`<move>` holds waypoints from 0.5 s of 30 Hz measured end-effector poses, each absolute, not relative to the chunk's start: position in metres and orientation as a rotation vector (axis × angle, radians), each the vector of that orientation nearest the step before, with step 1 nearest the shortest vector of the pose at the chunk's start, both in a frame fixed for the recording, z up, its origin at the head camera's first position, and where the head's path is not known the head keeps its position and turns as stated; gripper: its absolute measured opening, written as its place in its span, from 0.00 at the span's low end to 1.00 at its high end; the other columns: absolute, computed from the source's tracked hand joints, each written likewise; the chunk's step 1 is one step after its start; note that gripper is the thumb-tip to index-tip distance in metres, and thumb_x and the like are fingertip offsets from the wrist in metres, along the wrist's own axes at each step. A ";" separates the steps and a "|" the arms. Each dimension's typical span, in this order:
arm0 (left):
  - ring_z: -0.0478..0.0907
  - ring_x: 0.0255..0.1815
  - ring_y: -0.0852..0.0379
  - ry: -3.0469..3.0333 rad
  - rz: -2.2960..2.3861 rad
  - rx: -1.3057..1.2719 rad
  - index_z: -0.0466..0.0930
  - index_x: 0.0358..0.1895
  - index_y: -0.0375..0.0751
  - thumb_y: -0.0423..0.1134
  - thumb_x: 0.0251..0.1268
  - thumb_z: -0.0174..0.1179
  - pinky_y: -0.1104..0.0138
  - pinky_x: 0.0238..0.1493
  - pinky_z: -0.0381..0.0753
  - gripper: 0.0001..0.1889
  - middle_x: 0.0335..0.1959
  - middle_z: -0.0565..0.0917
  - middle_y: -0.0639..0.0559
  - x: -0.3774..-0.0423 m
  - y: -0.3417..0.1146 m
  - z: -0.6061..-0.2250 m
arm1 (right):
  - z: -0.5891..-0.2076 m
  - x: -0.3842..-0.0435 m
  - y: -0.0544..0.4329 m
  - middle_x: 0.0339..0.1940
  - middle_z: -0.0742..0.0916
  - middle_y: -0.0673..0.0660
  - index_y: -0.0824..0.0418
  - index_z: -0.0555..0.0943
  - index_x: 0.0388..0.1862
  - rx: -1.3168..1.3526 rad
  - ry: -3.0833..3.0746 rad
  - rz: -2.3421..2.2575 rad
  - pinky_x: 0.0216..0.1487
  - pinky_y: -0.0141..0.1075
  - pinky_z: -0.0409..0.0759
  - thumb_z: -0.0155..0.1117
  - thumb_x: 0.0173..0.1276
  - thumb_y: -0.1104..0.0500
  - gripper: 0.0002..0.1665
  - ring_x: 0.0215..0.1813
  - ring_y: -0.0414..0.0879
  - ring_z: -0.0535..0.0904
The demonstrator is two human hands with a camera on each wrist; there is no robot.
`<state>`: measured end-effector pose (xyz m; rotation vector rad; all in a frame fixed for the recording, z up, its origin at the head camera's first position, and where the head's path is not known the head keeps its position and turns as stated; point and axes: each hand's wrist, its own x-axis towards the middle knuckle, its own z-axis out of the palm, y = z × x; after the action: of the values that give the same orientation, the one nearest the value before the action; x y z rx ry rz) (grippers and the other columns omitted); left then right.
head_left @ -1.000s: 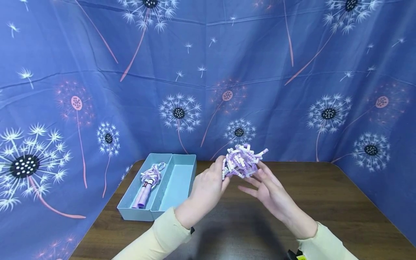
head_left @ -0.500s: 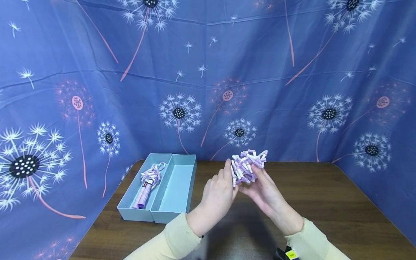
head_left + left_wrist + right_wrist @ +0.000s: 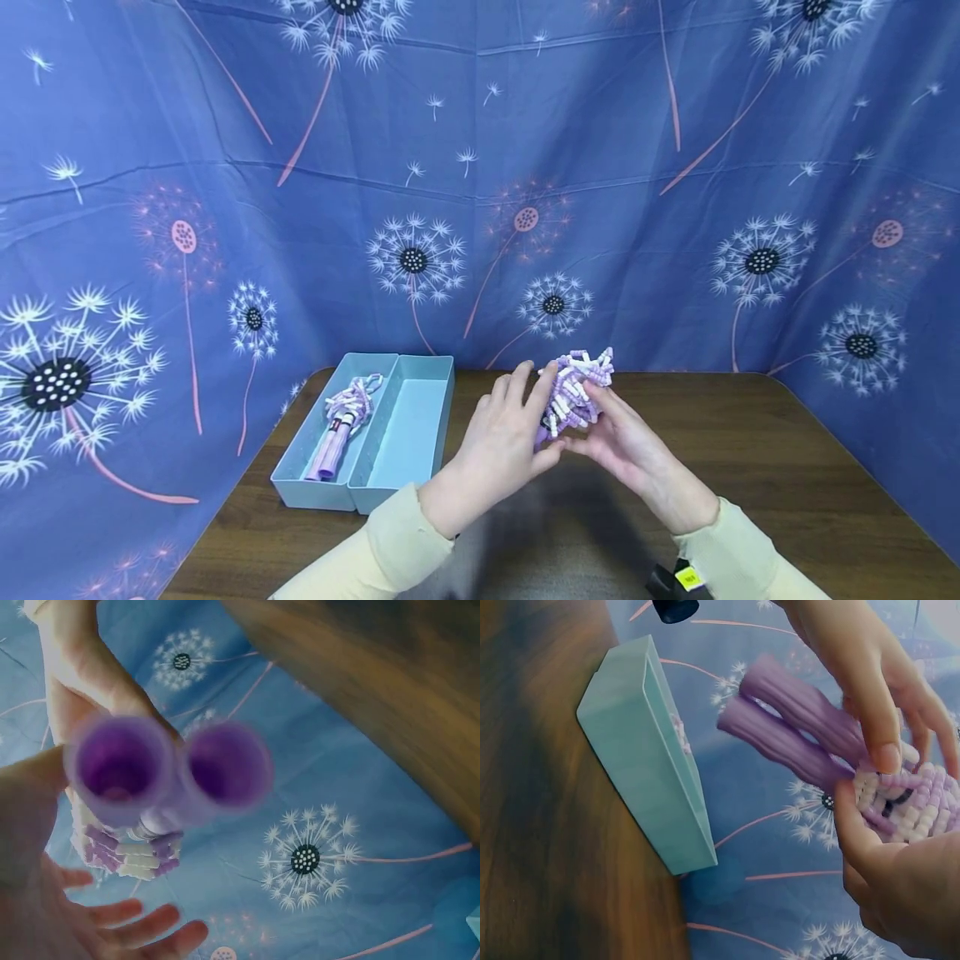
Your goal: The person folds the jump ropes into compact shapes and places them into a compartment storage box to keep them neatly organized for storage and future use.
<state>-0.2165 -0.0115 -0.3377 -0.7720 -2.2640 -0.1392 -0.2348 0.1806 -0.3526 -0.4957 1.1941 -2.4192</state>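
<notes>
My right hand (image 3: 633, 446) holds a coiled jump rope (image 3: 577, 387) of white and lilac beads above the table. Its two purple handles (image 3: 795, 739) stick out side by side from the bundle in the right wrist view. Seen from the left wrist, the hollow handle ends (image 3: 176, 806) face the camera. My left hand (image 3: 498, 433) is at the rope's left side with fingers spread and fairly straight, its thumb (image 3: 889, 754) resting at the bundle near the handles. In the head view the handles are mostly hidden behind my left hand.
Two light-blue bins (image 3: 405, 421) stand side by side at the left of the wooden table (image 3: 750, 467). A second jump rope (image 3: 348, 408) with lilac handles lies in the left bin. A blue dandelion-print cloth (image 3: 637, 250) hangs behind and beside the table.
The rope bundle has dropped slightly and shifted right. My right hand, loosely spread at first, has closed round the beads. My left hand has loosened and its fingers have spread.
</notes>
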 end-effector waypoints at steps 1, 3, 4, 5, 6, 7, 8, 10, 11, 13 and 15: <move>0.71 0.54 0.47 -2.255 -0.103 -0.789 0.54 0.72 0.46 0.62 0.46 0.65 0.60 0.36 0.77 0.50 0.65 0.65 0.42 -0.217 -0.012 -0.337 | -0.353 -0.235 0.181 0.56 0.80 0.47 0.44 0.70 0.61 -0.500 1.197 -2.398 0.55 0.51 0.74 0.37 0.78 0.53 0.18 0.57 0.44 0.77; 0.67 0.61 0.43 -2.229 -0.039 -0.819 0.53 0.72 0.49 0.63 0.45 0.65 0.57 0.40 0.77 0.51 0.70 0.60 0.41 -0.219 -0.012 -0.337 | -0.354 -0.236 0.181 0.56 0.81 0.47 0.44 0.71 0.60 -0.498 1.206 -2.369 0.55 0.51 0.74 0.36 0.78 0.53 0.19 0.56 0.44 0.77; 0.66 0.63 0.42 -2.216 -0.009 -0.829 0.53 0.73 0.51 0.64 0.44 0.65 0.56 0.41 0.77 0.51 0.71 0.58 0.42 -0.220 -0.012 -0.338 | -0.354 -0.236 0.180 0.56 0.81 0.47 0.44 0.71 0.60 -0.501 1.211 -2.358 0.55 0.52 0.74 0.36 0.78 0.53 0.19 0.57 0.44 0.77; 0.65 0.64 0.41 -2.204 0.010 -0.838 0.53 0.73 0.52 0.65 0.43 0.66 0.56 0.42 0.77 0.51 0.72 0.57 0.42 -0.221 -0.012 -0.338 | -0.354 -0.236 0.180 0.56 0.81 0.47 0.44 0.71 0.60 -0.503 1.219 -2.351 0.55 0.52 0.74 0.37 0.78 0.54 0.19 0.57 0.44 0.77; 0.64 0.65 0.40 -2.192 0.024 -0.848 0.53 0.73 0.54 0.65 0.43 0.66 0.56 0.42 0.76 0.52 0.72 0.56 0.43 -0.222 -0.012 -0.339 | -0.354 -0.237 0.180 0.56 0.81 0.47 0.44 0.71 0.60 -0.510 1.229 -2.345 0.55 0.53 0.73 0.36 0.78 0.54 0.19 0.57 0.44 0.77; 0.64 0.65 0.40 -2.181 0.031 -0.857 0.52 0.73 0.55 0.65 0.42 0.66 0.56 0.42 0.77 0.52 0.72 0.56 0.43 -0.223 -0.012 -0.339 | -0.354 -0.237 0.180 0.56 0.81 0.47 0.44 0.71 0.60 -0.519 1.230 -2.340 0.56 0.54 0.73 0.36 0.78 0.54 0.19 0.57 0.45 0.77; 0.65 0.64 0.39 -2.173 0.032 -0.867 0.52 0.73 0.55 0.66 0.42 0.66 0.56 0.41 0.77 0.53 0.72 0.56 0.43 -0.224 -0.011 -0.340 | -0.355 -0.237 0.180 0.56 0.80 0.47 0.44 0.70 0.60 -0.530 1.226 -2.333 0.56 0.54 0.73 0.35 0.78 0.55 0.19 0.58 0.45 0.76; 0.66 0.63 0.39 -2.160 0.032 -0.883 0.52 0.73 0.55 0.65 0.41 0.67 0.58 0.38 0.77 0.53 0.72 0.56 0.43 -0.225 -0.010 -0.341 | -0.356 -0.238 0.180 0.56 0.80 0.48 0.44 0.69 0.61 -0.551 1.196 -2.319 0.56 0.55 0.72 0.34 0.78 0.55 0.20 0.58 0.46 0.76; 0.66 0.62 0.39 -2.156 0.030 -0.888 0.52 0.73 0.55 0.64 0.42 0.67 0.59 0.37 0.77 0.53 0.72 0.56 0.43 -0.225 -0.009 -0.342 | -0.357 -0.239 0.180 0.57 0.80 0.48 0.44 0.68 0.62 -0.555 1.169 -2.316 0.57 0.54 0.72 0.33 0.78 0.56 0.20 0.59 0.46 0.76; 0.68 0.60 0.40 -2.144 0.020 -0.889 0.54 0.73 0.54 0.62 0.43 0.68 0.60 0.34 0.77 0.51 0.71 0.58 0.42 -0.226 -0.007 -0.344 | -0.359 -0.241 0.181 0.58 0.78 0.49 0.45 0.65 0.63 -0.566 1.092 -2.311 0.58 0.54 0.70 0.31 0.78 0.56 0.21 0.60 0.47 0.74; 0.69 0.58 0.42 -2.137 0.007 -0.882 0.56 0.71 0.53 0.59 0.44 0.68 0.62 0.31 0.78 0.48 0.70 0.60 0.42 -0.226 -0.003 -0.346 | -0.360 -0.243 0.181 0.61 0.76 0.50 0.47 0.62 0.66 -0.577 1.004 -2.314 0.60 0.55 0.67 0.28 0.77 0.57 0.23 0.62 0.47 0.72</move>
<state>-0.2258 -0.0035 -0.3462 -0.8821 -2.1370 0.0066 -0.2429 0.1813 -0.3602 -0.5766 1.0036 -2.3140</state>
